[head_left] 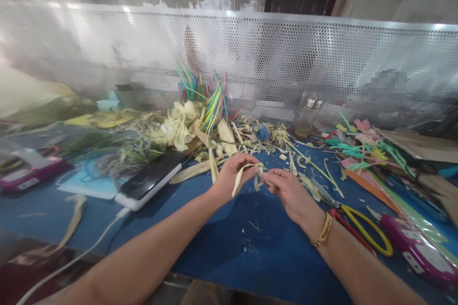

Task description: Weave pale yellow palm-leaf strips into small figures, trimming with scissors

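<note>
Both my hands meet over the middle of the blue table point(229, 243). My left hand point(232, 176) pinches a pale, thin leaf strip point(244, 171) that curls down from its fingers. My right hand point(289, 190), with a gold bracelet on its wrist, pinches the other end of the same strip close to the left fingertips. A heap of pale cut leaf pieces point(179, 128) and a bunch of coloured strips point(203, 95) lie just behind the hands.
Yellow-and-red-handled scissors point(361, 228) lie right of my right wrist. A phone on a white power bank point(148, 181) with a cable sits to the left. A small jar point(307, 116), coloured paper flowers point(361, 145) and a perforated metal screen point(322, 57) stand behind.
</note>
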Demonstrator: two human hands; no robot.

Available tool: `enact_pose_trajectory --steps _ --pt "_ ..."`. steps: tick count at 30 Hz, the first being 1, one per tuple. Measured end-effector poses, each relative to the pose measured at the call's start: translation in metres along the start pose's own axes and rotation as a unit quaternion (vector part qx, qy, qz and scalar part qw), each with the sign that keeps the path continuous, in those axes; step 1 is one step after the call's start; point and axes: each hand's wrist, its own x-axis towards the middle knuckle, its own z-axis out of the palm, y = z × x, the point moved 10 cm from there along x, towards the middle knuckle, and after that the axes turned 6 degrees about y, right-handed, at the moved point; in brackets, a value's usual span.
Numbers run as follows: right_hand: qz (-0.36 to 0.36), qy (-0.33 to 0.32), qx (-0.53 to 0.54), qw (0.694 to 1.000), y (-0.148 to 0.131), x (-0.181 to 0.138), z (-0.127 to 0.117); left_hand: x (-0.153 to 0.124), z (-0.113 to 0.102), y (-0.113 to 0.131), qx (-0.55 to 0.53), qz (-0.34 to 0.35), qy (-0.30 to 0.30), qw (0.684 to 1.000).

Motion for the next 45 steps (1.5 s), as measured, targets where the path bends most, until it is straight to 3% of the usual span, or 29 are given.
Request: enact_pose_trajectory --steps 13,19,23,27,32,38,45 --pt "-0.021 0.02 -0.009 1.0 -0.003 0.001 -0.003 -0.001 0.004 0.013 0.048 0.044 -0.039 0.997" --pt "-0.092 0.005 -0.091 0.992 -0.015 -0.001 -0.002 -0.004 0.007 0.024 0.083 0.073 -0.06 0.992" --pt "-0.109 0.03 -0.108 0.988 -0.018 -0.002 -0.006 -0.007 0.012 0.024 0.085 0.068 -0.082 0.991" --pt "-0.111 0.041 -0.088 0.989 -0.017 -0.001 -0.006 -0.008 0.008 0.024 0.095 0.071 -0.057 0.991" --pt "-0.114 0.066 -0.049 0.99 -0.017 -0.001 -0.011 -0.003 0.004 0.01 0.044 0.027 -0.038 0.998" --pt "-0.095 0.104 -0.046 0.989 -0.01 0.002 -0.02 -0.006 0.021 -0.005 -0.028 -0.033 -0.091 0.995" --pt "-0.067 0.084 -0.093 0.99 -0.02 0.003 -0.027 -0.009 0.019 -0.005 -0.049 -0.088 -0.098 0.99"
